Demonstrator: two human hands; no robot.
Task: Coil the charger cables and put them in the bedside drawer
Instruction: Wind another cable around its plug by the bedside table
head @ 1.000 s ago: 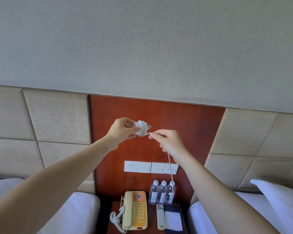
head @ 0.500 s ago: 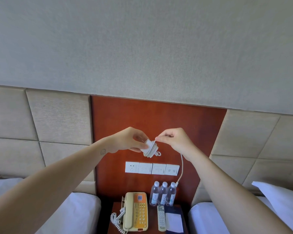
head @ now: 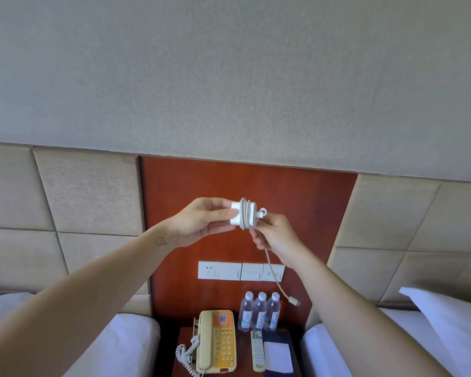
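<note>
So from my feed, both hands are up in front of the red wood wall panel [head: 297,202]. Left hand [head: 201,221] has the white charger block [head: 235,216] pinched, thumb across the front and fingers closed behind it. The cable [head: 245,213] is wound a few turns around the block's middle, with a little loop poking out on the right end. Right hand [head: 276,236] is closed on the cable just below the block, fingers curled around it. The loose tail drops from that hand, runs down past the switch plates [head: 229,270] and ends in a plug [head: 294,301] dangling free just right of the water bottles [head: 259,312].

Down below is the bedside surface [head: 245,333] with a beige and orange phone [head: 216,341], three bottles in a row at the back, a remote [head: 257,351] and a white notepad [head: 278,356] on a dark folder. A bed [head: 114,346] sits on each side, and the right one has a pillow [head: 446,317]. Can't see the drawer from this angle, it's out of view under the top.
</note>
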